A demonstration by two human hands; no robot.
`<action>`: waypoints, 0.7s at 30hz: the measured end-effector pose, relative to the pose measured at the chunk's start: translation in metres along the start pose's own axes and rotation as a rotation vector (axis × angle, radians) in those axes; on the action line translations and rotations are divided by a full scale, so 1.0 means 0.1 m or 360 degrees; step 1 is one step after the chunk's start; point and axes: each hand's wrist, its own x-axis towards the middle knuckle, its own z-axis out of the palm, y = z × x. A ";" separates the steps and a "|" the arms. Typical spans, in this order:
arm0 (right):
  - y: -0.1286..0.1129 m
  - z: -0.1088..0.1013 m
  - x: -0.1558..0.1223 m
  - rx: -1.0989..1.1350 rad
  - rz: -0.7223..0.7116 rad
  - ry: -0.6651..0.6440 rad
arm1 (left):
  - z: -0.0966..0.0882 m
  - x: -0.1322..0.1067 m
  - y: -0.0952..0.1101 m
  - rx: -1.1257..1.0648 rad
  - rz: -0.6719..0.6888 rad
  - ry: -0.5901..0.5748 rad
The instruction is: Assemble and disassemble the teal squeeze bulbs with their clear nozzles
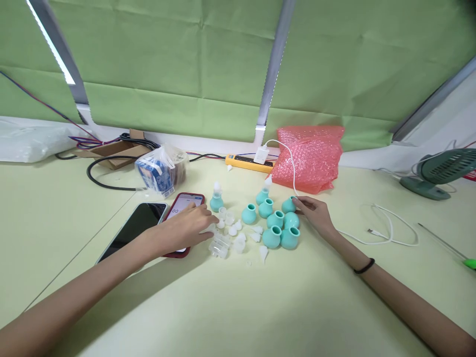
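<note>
My right hand (314, 212) pinches the rim side of a small teal rubber bulb (288, 205), which stands at the back of a cluster. Several more teal bulbs (271, 238) are grouped beside it, mostly mouth up; one lies with its rounded side showing. My left hand (191, 224) reaches in from the left, thumb and index finger apart around the edge of a pile of clear plastic parts (220, 245). White pointed tips (264, 254) are scattered between the pile and the bulbs. Behind my left fingertips, one teal bulb (216, 202) carries a clear collar and white tip.
Two phones, one black-screened (136, 228) and one red-cased (182, 253), lie under and beside my left forearm. Farther back are a bagged blue item (158, 173), a yellow power strip (243, 163) and pink bubble wrap (310, 158). A white cable (390, 233), screwdriver (444, 243) and fan (427, 188) are right.
</note>
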 end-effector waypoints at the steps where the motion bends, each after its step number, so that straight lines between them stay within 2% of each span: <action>1: 0.01 0.00 0.00 -0.0003 -0.0006 0.0000 | -0.01 0.00 0.00 -0.0023 -0.0011 0.0005; 5: 0.02 0.03 -0.01 -0.0024 -0.0059 -0.0001 | -0.09 0.01 -0.01 -0.0106 -0.0076 0.0183; 9: 0.02 0.09 -0.03 -0.0099 -0.0114 -0.0051 | -0.07 0.10 -0.14 -0.0107 -0.0373 0.0588; 11: 0.01 0.10 -0.04 -0.0162 -0.0160 -0.0059 | -0.02 0.17 -0.23 -0.0176 -0.0494 0.0703; 14: -0.06 0.04 -0.05 -0.0282 -0.0289 0.0004 | 0.02 0.28 -0.32 -0.0398 -0.0556 0.0645; 17: -0.22 -0.12 -0.05 -0.0438 -0.0441 0.0037 | 0.01 0.37 -0.30 -0.0482 -0.0545 0.0590; 19: -0.37 -0.23 -0.05 -0.0575 -0.0504 -0.0142 | -0.02 0.40 -0.27 -0.0486 -0.0548 0.0608; 21: -0.50 -0.29 -0.08 -0.0897 -0.0594 -0.0621 | -0.05 0.41 -0.23 -0.0491 -0.0562 0.0644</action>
